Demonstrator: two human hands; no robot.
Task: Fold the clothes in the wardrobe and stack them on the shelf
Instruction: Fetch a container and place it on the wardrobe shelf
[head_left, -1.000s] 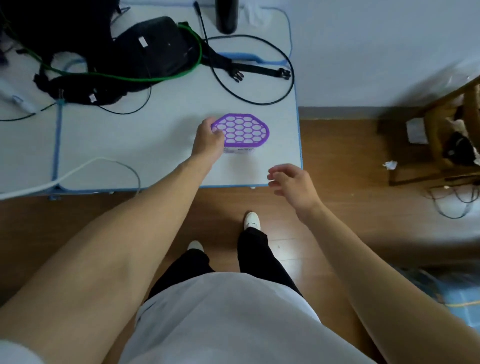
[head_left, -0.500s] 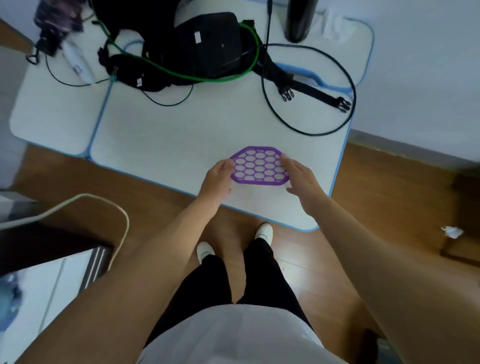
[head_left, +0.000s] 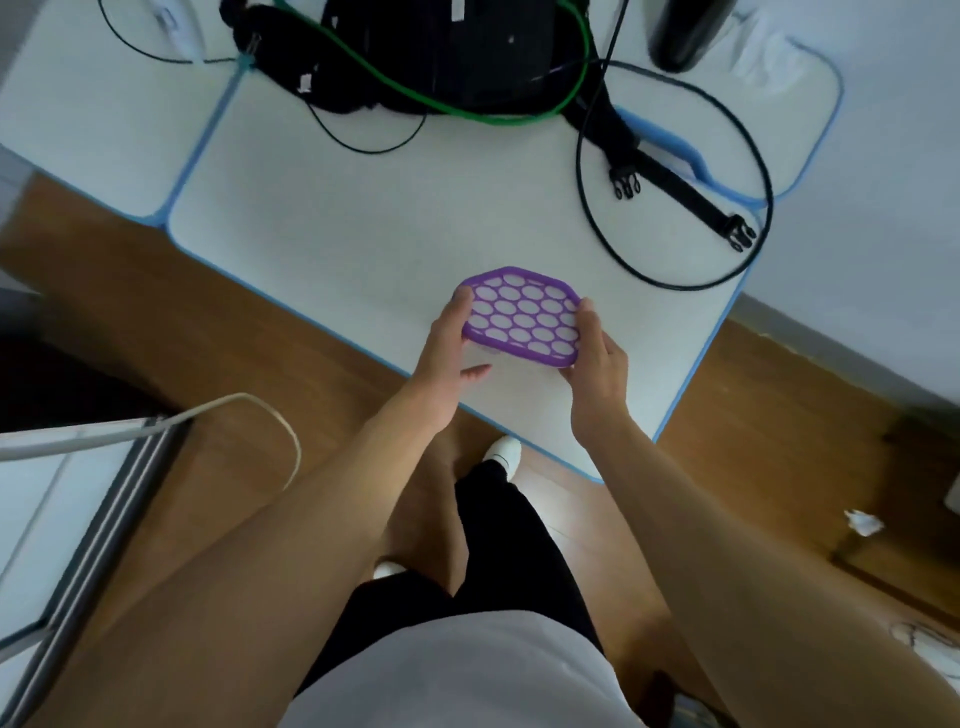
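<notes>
Both hands on purple honeycomb box (head_left: 522, 318) over near edge of white table (head_left: 337, 234). Left hand (head_left: 447, 353) grips left side, thumb loose below; right hand (head_left: 597, 364) pinches right edge. Black bag (head_left: 467, 47), cables behind.

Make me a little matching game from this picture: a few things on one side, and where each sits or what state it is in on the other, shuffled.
Things:
1. purple grid
2. green cable
3. black strap
4. black bottle

Place or state:
A. standing at the table's far right corner
B. held between both hands
C. looped around the black bag
D. lying flat, buckles at its ends

Pairs: 1-B, 2-C, 3-D, 4-A

The left hand and the right hand grip the grid's opposite edges.
</notes>
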